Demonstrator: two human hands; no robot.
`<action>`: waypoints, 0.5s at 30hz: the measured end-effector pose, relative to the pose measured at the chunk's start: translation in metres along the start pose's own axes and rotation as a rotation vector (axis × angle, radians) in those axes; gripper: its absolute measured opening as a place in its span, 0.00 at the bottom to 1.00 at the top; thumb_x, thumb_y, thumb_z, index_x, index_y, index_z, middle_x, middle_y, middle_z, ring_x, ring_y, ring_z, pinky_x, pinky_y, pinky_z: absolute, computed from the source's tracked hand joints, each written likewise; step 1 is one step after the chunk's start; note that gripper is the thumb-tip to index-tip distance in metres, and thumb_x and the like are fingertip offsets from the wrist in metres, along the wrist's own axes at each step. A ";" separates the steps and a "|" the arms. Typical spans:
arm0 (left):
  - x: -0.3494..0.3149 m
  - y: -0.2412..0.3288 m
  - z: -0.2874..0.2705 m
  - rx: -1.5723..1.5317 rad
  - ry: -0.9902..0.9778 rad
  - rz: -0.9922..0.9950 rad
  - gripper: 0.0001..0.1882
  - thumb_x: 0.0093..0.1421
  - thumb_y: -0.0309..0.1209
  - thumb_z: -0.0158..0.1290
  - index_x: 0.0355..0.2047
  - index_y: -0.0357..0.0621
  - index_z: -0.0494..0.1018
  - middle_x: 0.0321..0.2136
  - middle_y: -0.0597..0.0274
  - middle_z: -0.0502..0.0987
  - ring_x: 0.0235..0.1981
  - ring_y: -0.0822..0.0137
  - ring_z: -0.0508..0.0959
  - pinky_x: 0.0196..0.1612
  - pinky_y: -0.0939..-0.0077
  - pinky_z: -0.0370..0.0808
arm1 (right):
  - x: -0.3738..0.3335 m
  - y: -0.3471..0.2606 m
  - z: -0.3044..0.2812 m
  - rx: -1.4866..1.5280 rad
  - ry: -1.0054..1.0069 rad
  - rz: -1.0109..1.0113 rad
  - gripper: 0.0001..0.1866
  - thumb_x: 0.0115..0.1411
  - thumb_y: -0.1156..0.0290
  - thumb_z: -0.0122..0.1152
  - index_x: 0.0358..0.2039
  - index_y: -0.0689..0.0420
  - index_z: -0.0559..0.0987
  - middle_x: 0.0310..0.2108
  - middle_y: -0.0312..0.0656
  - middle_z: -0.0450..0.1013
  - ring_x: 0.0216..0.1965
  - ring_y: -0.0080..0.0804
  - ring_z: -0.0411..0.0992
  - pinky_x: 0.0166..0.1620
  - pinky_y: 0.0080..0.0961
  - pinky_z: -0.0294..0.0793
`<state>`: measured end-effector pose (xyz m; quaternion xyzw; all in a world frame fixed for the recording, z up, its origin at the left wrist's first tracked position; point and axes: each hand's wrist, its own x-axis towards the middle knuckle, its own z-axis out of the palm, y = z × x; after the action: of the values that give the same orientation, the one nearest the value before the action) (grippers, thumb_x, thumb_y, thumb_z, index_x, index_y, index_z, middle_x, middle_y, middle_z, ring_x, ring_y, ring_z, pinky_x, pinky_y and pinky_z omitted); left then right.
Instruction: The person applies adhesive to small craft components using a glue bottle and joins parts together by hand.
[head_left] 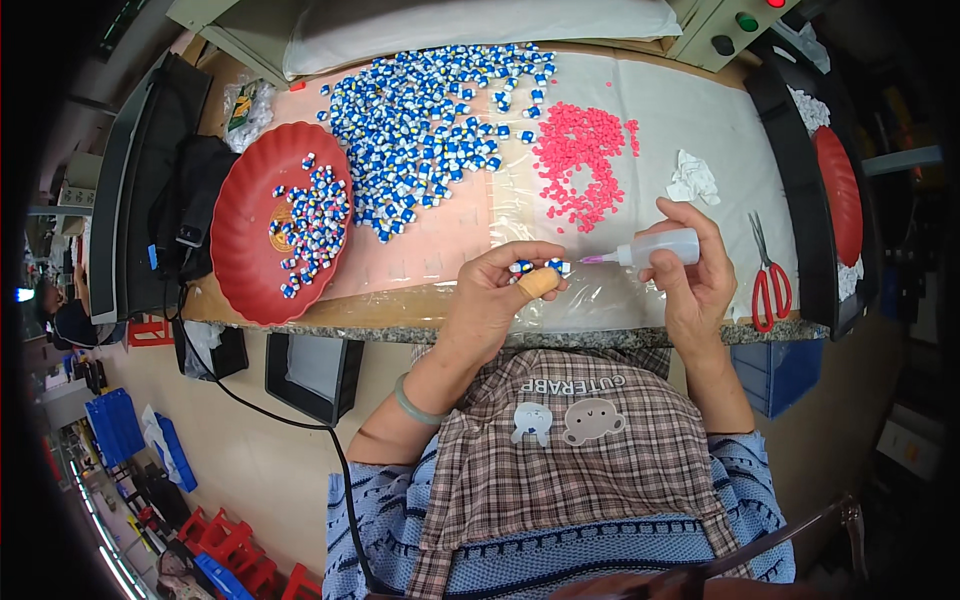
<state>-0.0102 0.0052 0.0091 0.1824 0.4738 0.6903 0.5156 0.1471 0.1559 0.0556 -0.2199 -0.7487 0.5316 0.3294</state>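
My left hand (498,290) pinches two small blue-and-white pieces (538,266) between thumb and fingers, above the table's front edge. My right hand (692,268) grips a small translucent squeeze bottle (662,248); its pink nozzle tip points left and nearly touches the held pieces. A large heap of the same blue-and-white pieces (430,125) lies on the plastic-covered table behind my left hand. A pile of small pink pieces (582,160) lies behind the bottle.
A red plate (243,235) with several blue-and-white pieces sits at the left. Red-handled scissors (769,280) lie at the right, by a crumpled white tissue (692,178). A black tray (800,180) with a red dish stands at the far right.
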 end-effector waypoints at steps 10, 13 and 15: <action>-0.002 -0.006 -0.001 0.128 0.016 0.060 0.13 0.56 0.21 0.59 0.43 0.34 0.76 0.33 0.62 0.76 0.33 0.74 0.76 0.37 0.82 0.74 | -0.005 -0.005 0.005 -0.260 -0.063 -0.250 0.22 0.64 0.67 0.57 0.54 0.66 0.69 0.32 0.45 0.76 0.23 0.22 0.72 0.25 0.15 0.71; -0.003 -0.008 -0.002 0.171 0.020 0.091 0.13 0.56 0.20 0.59 0.43 0.35 0.76 0.34 0.64 0.75 0.33 0.76 0.74 0.39 0.83 0.74 | -0.005 -0.006 0.006 -0.311 -0.080 -0.280 0.22 0.63 0.68 0.58 0.54 0.66 0.69 0.32 0.46 0.76 0.24 0.24 0.74 0.26 0.16 0.73; -0.002 -0.008 -0.002 0.174 0.024 0.095 0.13 0.55 0.20 0.59 0.42 0.35 0.76 0.34 0.65 0.74 0.33 0.76 0.74 0.40 0.83 0.74 | -0.005 -0.007 0.006 -0.326 -0.079 -0.307 0.23 0.62 0.68 0.59 0.54 0.66 0.69 0.32 0.47 0.76 0.26 0.26 0.75 0.28 0.18 0.74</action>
<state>-0.0069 0.0024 0.0021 0.2405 0.5289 0.6724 0.4586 0.1461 0.1467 0.0595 -0.1325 -0.8617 0.3553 0.3371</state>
